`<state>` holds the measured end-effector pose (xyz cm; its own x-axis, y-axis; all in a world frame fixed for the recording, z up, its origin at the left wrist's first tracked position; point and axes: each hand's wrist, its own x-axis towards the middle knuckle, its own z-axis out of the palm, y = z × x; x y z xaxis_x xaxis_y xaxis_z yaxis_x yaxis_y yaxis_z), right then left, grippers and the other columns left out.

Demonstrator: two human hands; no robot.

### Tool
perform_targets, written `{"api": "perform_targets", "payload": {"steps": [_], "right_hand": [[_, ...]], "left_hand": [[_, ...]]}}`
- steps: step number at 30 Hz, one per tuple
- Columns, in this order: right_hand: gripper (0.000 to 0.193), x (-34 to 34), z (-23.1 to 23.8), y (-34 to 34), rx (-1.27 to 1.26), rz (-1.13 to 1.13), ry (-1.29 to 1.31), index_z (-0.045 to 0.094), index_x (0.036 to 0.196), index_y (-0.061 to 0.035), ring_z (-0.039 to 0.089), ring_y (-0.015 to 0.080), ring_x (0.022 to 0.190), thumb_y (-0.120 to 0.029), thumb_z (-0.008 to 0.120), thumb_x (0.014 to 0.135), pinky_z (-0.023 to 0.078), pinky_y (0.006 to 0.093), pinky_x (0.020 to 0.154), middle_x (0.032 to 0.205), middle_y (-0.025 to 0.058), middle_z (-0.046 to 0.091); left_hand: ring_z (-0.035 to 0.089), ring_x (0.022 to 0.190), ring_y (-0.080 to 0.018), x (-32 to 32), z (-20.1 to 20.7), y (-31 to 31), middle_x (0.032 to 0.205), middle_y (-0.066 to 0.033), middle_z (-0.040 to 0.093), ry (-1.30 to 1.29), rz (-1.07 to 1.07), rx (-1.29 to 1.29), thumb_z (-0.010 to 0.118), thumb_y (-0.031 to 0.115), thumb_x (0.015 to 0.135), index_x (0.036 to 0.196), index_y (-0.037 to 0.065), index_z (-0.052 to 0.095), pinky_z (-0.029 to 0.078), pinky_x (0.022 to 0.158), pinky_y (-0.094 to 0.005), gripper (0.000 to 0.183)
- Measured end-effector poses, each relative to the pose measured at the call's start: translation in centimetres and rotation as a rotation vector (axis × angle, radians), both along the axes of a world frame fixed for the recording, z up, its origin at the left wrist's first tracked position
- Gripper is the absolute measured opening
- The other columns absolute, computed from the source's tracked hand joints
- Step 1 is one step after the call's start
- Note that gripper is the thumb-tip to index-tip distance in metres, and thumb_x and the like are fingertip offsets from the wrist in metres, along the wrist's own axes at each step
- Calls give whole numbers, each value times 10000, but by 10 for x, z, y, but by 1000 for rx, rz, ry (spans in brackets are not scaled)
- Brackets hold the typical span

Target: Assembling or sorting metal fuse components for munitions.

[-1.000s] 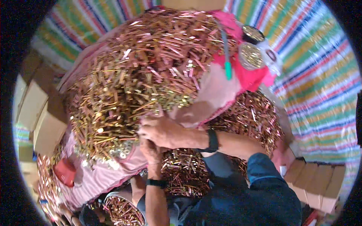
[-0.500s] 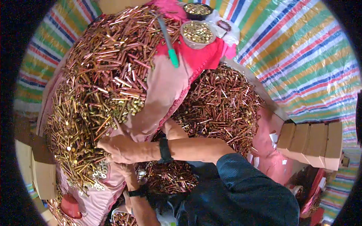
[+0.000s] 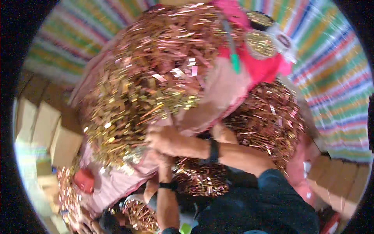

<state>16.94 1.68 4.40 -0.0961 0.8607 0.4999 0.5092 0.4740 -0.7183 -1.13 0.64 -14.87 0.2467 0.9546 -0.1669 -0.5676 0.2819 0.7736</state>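
A big heap of slim, rod-like copper- and brass-coloured metal pieces [image 3: 156, 58] lies on a pale pink cloth [image 3: 224, 87]. At the heap's near edge my right hand [image 3: 167, 140] is closed, its fingertips against the pieces. What it pinches is too blurred to make out. Just below it, close against it, is my left hand [image 3: 160, 156]; its fingers are smeared and partly covered by the right hand. Pale, ring-like pieces [image 3: 132, 155] lie beside the hands. Both wrists have dark bands.
Another heap of rods [image 3: 269, 113] lies to the right. A green-handled tool with a long blade [image 3: 235, 62] rests beyond. Farther back stand a clear tub [image 3: 260, 43] and a dark bowl [image 3: 260, 19] of small gold pieces. Cartons [image 3: 43, 124] and a red container [image 3: 83, 180] are at left.
The whole view has swung, so everything sits farther right in the picture and is smeared. More cartons show at left. My hands stay close together at the heap's near edge.
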Motion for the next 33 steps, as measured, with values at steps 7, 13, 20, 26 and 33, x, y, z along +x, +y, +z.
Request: {"api": "perform_targets", "payload": {"steps": [7,13,20,26,33], "right_hand": [[297,28,15,-4,-113,95,73,637,971,-38,680,335,911,-283,764,865,530,447,851,967,183,674],[285,33,36,-7,-78,168,-123,626,975,-41,656,351,882,-263,761,858,526,433,794,947,143,646],[249,25,17,-1,-68,190,3,644,925,6,683,345,809,-203,765,867,539,424,726,890,168,684],[286,64,31,-11,-815,-24,461,654,882,20,703,206,752,-224,801,850,561,359,656,801,112,719],[220,69,2,2,-372,117,-17,675,942,5,708,274,762,-205,719,898,545,406,679,862,170,726]], "left_hand": [[647,1016,-329,63,104,1,1063,-166,660,981,233,738,726,189,875,1141,4,629,514,902,-394,338],[566,849,-392,57,121,-1,885,-173,561,1144,280,882,691,240,847,979,3,599,484,752,-489,286],[595,838,-347,51,124,0,923,-144,617,1101,265,849,678,157,863,1004,64,628,486,728,-462,176],[609,835,-192,51,146,-21,922,-79,630,881,421,518,624,193,1019,1063,-1,631,506,749,-345,199],[629,598,-238,8,180,9,725,-154,697,1299,602,52,729,505,900,872,-46,694,519,612,-407,553]]}}
